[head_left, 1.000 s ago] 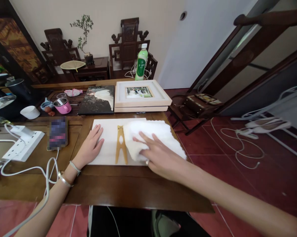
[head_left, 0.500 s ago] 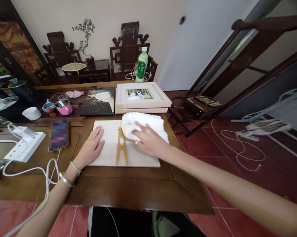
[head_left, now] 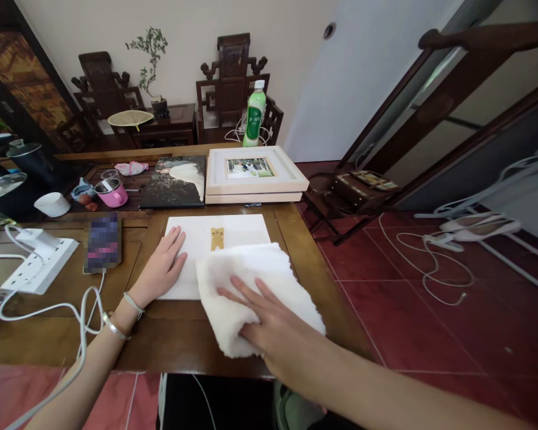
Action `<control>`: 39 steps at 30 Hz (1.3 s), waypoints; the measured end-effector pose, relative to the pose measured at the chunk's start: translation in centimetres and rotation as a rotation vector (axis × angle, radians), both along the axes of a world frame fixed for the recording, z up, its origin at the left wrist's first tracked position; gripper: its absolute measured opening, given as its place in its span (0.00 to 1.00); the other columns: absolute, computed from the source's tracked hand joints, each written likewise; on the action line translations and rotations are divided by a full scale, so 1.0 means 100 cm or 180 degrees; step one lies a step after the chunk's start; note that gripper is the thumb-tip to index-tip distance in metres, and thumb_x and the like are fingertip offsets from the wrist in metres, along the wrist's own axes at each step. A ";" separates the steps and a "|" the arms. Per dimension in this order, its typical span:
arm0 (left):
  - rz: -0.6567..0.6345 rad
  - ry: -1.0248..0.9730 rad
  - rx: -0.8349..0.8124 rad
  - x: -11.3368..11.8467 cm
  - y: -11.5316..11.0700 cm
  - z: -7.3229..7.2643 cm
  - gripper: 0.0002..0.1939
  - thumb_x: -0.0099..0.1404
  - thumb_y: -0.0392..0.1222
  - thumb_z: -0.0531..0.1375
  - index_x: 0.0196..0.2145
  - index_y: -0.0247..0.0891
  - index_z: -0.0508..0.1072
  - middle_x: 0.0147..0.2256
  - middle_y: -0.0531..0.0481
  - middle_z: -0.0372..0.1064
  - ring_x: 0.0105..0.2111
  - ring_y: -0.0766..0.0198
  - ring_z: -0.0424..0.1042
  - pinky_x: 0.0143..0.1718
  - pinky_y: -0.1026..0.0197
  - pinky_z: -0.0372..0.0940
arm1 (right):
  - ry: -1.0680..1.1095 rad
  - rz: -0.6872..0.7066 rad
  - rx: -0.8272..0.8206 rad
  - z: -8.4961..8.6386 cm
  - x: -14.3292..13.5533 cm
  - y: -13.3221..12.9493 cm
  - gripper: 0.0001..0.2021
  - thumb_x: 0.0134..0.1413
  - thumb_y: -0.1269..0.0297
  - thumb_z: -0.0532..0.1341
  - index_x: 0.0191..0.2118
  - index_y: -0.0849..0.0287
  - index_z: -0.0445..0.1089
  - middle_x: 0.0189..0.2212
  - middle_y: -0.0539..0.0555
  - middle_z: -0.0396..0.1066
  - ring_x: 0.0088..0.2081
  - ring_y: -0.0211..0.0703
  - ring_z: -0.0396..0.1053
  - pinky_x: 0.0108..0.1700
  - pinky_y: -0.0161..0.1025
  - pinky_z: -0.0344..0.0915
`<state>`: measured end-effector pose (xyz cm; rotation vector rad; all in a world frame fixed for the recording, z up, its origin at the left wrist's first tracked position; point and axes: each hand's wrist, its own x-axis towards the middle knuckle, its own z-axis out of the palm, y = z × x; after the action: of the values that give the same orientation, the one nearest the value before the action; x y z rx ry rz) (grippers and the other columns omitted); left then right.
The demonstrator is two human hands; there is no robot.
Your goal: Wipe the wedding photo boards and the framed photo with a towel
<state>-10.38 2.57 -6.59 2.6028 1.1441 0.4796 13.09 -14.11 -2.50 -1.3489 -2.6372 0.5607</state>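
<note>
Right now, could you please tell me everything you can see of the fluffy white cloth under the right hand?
The fluffy white cloth looks soft and thick, with wavy edges. It lies spread but rumpled under the right hand, bunched near the thumb. It covers the lower right of the flat white board, hides the lower part of the flat yellow cat-shaped piece, and reaches onto the brown wooden table.

on our left wrist (head_left: 128,316) we wear a smooth, rounded silver bangle (head_left: 115,326) and, nearer the hand, a thin pale cord bracelet (head_left: 133,304); our forearms are bare, our lap clothing (head_left: 215,400) black.
</note>
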 end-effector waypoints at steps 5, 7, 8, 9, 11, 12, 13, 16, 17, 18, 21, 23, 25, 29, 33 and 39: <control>-0.0010 0.0031 -0.0001 0.000 0.000 -0.001 0.29 0.72 0.47 0.45 0.65 0.27 0.56 0.68 0.33 0.45 0.69 0.51 0.43 0.67 0.44 0.43 | -0.0243 -0.0244 -0.0034 0.004 0.003 0.033 0.33 0.40 0.88 0.49 0.54 0.62 0.70 0.69 0.61 0.45 0.69 0.64 0.34 0.63 0.71 0.40; -0.0026 0.0018 -0.0005 -0.001 0.000 -0.001 0.29 0.72 0.47 0.45 0.65 0.28 0.56 0.68 0.33 0.46 0.69 0.51 0.43 0.67 0.44 0.43 | -0.0276 -0.0369 0.0046 0.006 0.005 0.061 0.34 0.40 0.88 0.49 0.55 0.62 0.69 0.69 0.63 0.46 0.69 0.65 0.35 0.63 0.71 0.42; -0.0035 0.0008 -0.0006 -0.001 0.000 -0.001 0.29 0.72 0.47 0.45 0.65 0.28 0.56 0.68 0.33 0.46 0.68 0.51 0.43 0.67 0.44 0.43 | -0.0271 -0.0416 0.0114 0.007 0.006 0.074 0.35 0.40 0.88 0.49 0.56 0.62 0.67 0.68 0.63 0.47 0.69 0.64 0.36 0.62 0.71 0.44; -0.0044 -0.0005 -0.0008 -0.001 0.001 -0.001 0.29 0.72 0.47 0.45 0.65 0.28 0.56 0.68 0.33 0.46 0.68 0.51 0.43 0.67 0.44 0.43 | -0.0277 -0.0457 0.0184 0.009 0.006 0.087 0.35 0.41 0.87 0.49 0.57 0.61 0.66 0.68 0.62 0.48 0.69 0.63 0.37 0.62 0.70 0.45; -0.0058 -0.0042 -0.0013 -0.002 0.001 -0.001 0.28 0.73 0.47 0.44 0.65 0.30 0.56 0.68 0.34 0.46 0.68 0.51 0.43 0.67 0.43 0.43 | -0.0424 -0.0529 0.0224 0.012 0.004 0.108 0.36 0.43 0.87 0.49 0.60 0.59 0.64 0.68 0.60 0.48 0.69 0.63 0.38 0.62 0.70 0.47; -0.0063 -0.0060 -0.0018 -0.002 0.001 -0.002 0.28 0.73 0.47 0.44 0.65 0.31 0.55 0.68 0.35 0.46 0.69 0.51 0.43 0.67 0.43 0.43 | -0.0539 -0.0553 0.0192 0.014 0.002 0.116 0.36 0.44 0.87 0.49 0.60 0.58 0.63 0.69 0.59 0.47 0.69 0.63 0.39 0.61 0.70 0.48; -0.0064 -0.0077 -0.0027 -0.002 0.001 -0.002 0.28 0.73 0.47 0.44 0.65 0.32 0.55 0.68 0.35 0.45 0.69 0.51 0.43 0.67 0.43 0.43 | -0.0653 -0.0570 0.0138 0.015 -0.001 0.121 0.36 0.45 0.87 0.50 0.61 0.58 0.62 0.69 0.59 0.46 0.68 0.65 0.39 0.61 0.70 0.48; -0.0037 -0.0116 -0.0040 -0.002 0.001 -0.004 0.27 0.73 0.47 0.44 0.65 0.33 0.55 0.68 0.36 0.46 0.69 0.51 0.43 0.67 0.42 0.43 | -0.0895 -0.0604 0.0060 0.019 -0.011 0.119 0.34 0.48 0.87 0.50 0.61 0.59 0.63 0.70 0.61 0.43 0.68 0.69 0.37 0.61 0.70 0.48; -0.0024 -0.0128 -0.0033 -0.002 0.002 -0.005 0.27 0.73 0.46 0.43 0.65 0.32 0.56 0.68 0.35 0.46 0.68 0.51 0.43 0.67 0.42 0.44 | -0.0946 -0.0590 0.0070 0.019 -0.015 0.114 0.32 0.49 0.86 0.51 0.60 0.60 0.64 0.70 0.61 0.42 0.68 0.70 0.37 0.61 0.70 0.48; -0.0016 -0.0137 -0.0023 -0.002 0.002 -0.005 0.27 0.73 0.46 0.43 0.65 0.31 0.56 0.68 0.35 0.46 0.68 0.52 0.43 0.67 0.42 0.44 | -0.1010 -0.0562 0.0069 0.019 -0.019 0.105 0.30 0.50 0.85 0.52 0.59 0.60 0.66 0.70 0.62 0.42 0.68 0.71 0.37 0.61 0.71 0.48; -0.0019 -0.0142 -0.0008 -0.002 0.002 -0.007 0.27 0.73 0.45 0.43 0.65 0.31 0.56 0.68 0.35 0.47 0.68 0.52 0.43 0.67 0.43 0.43 | -0.1107 -0.0373 -0.0036 0.019 -0.031 0.069 0.26 0.49 0.82 0.59 0.54 0.59 0.71 0.69 0.64 0.43 0.67 0.75 0.38 0.60 0.73 0.49; -0.0017 -0.0132 -0.0017 -0.002 0.002 -0.007 0.26 0.73 0.44 0.43 0.65 0.32 0.56 0.68 0.35 0.46 0.69 0.52 0.43 0.67 0.42 0.43 | -0.1020 -0.0192 -0.0106 0.020 -0.039 0.042 0.22 0.51 0.78 0.61 0.52 0.58 0.73 0.69 0.65 0.44 0.66 0.78 0.39 0.58 0.75 0.50; -0.0018 -0.0127 -0.0025 -0.003 0.002 -0.007 0.26 0.73 0.43 0.42 0.65 0.31 0.56 0.68 0.35 0.46 0.69 0.52 0.43 0.67 0.42 0.43 | -0.0865 -0.0011 -0.0119 0.021 -0.044 0.018 0.16 0.55 0.73 0.60 0.49 0.57 0.75 0.68 0.65 0.46 0.66 0.79 0.41 0.57 0.77 0.51; -0.0062 -0.0117 -0.0016 -0.003 0.003 -0.007 0.26 0.73 0.43 0.42 0.65 0.34 0.55 0.68 0.36 0.46 0.69 0.52 0.42 0.67 0.41 0.44 | -0.0629 0.0236 -0.0281 0.028 -0.045 0.003 0.19 0.51 0.72 0.63 0.50 0.58 0.74 0.66 0.66 0.51 0.65 0.79 0.45 0.56 0.77 0.52; -0.0039 -0.0035 -0.0007 -0.003 0.003 -0.007 0.26 0.73 0.42 0.43 0.65 0.30 0.55 0.68 0.34 0.46 0.69 0.51 0.43 0.67 0.42 0.43 | -0.0727 0.0088 -0.0312 0.033 -0.036 0.036 0.27 0.43 0.82 0.60 0.52 0.62 0.72 0.67 0.67 0.48 0.66 0.75 0.41 0.58 0.73 0.52; -0.0036 -0.0144 -0.0051 -0.003 0.002 -0.006 0.26 0.73 0.44 0.43 0.65 0.31 0.56 0.68 0.35 0.47 0.68 0.53 0.43 0.67 0.44 0.43 | -0.1079 -0.0374 0.0207 0.027 -0.026 0.112 0.30 0.49 0.86 0.51 0.57 0.62 0.67 0.69 0.63 0.46 0.67 0.70 0.40 0.59 0.71 0.53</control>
<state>-10.65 2.74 -7.24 2.5698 1.1137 0.5218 10.46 -2.86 0.20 -1.6963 -2.7739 0.2460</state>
